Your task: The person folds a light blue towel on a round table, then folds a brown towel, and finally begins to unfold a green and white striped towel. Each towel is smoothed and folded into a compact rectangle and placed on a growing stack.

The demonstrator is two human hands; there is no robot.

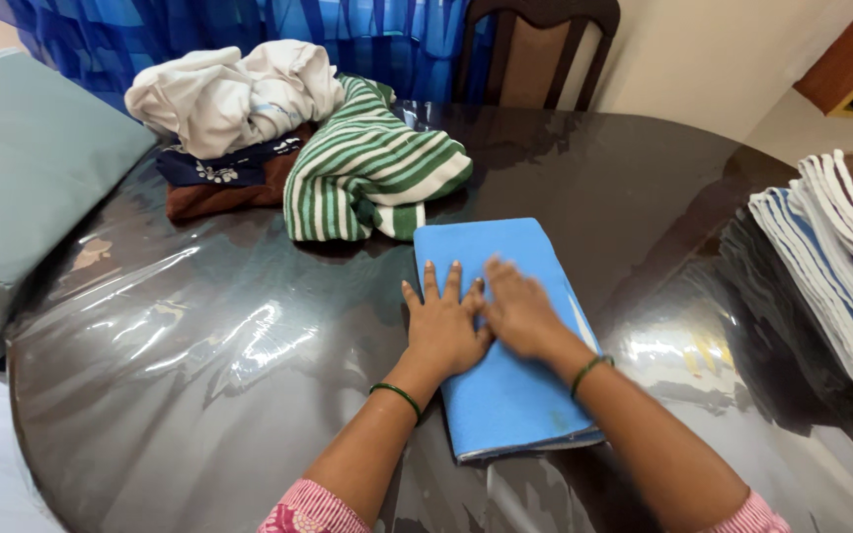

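Observation:
A folded blue cloth point(491, 255) lies flat on the dark glossy table point(199, 365), just ahead of me. My left hand point(441, 326) rests palm down on the cloth's left edge, fingers straight and slightly apart. My right hand point(517, 308) lies flat on the cloth's middle, a little blurred, touching the left hand. Each wrist wears a thin green band. Neither hand grips anything.
A heap of clothes sits at the table's far side: a green-and-white striped garment point(367, 168), a white one point(229, 94), dark blue and brown ones beneath. Folded striped cloths point(841, 257) are stacked at the right edge. A grey cushion point(22, 178) lies left, a wooden chair point(535, 49) behind.

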